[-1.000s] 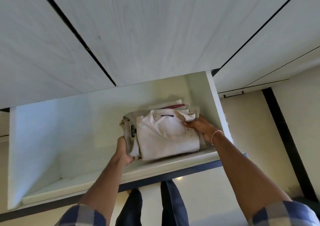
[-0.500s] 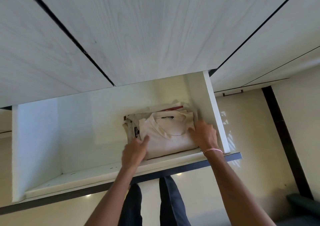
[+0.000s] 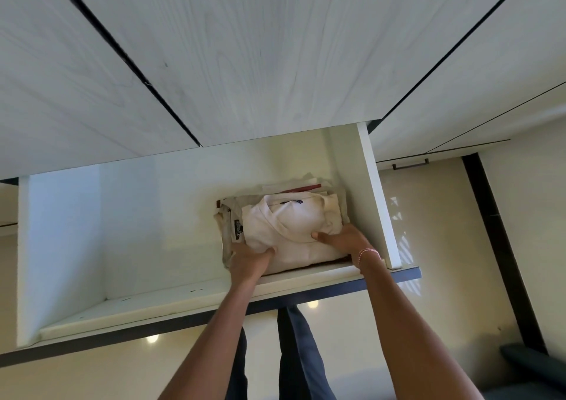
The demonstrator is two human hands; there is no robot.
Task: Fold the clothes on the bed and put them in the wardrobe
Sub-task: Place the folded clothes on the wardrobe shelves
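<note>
A stack of folded clothes sits at the right end of an open wardrobe compartment, on its white shelf (image 3: 171, 301). On top lies a cream-white shirt (image 3: 291, 225), with a beige garment (image 3: 228, 225) under it showing a dark label. More folded pieces show behind it. My left hand (image 3: 248, 262) grips the stack's front left corner, thumb on the white shirt. My right hand (image 3: 344, 240) holds the stack's right front side, thumb laid over the shirt. A thread band circles that wrist.
The compartment's right partition (image 3: 376, 203) stands close beside the stack; its left half holds nothing. Pale wood-grain wardrobe doors (image 3: 245, 63) fill the view above. A glossy cream panel below reflects dark trousers (image 3: 300, 353). A small handle (image 3: 410, 164) sits to the right.
The stack went from held at its sides to set deeper on the shelf. Both hands patted its top half a second ago and now clasp its front corners.
</note>
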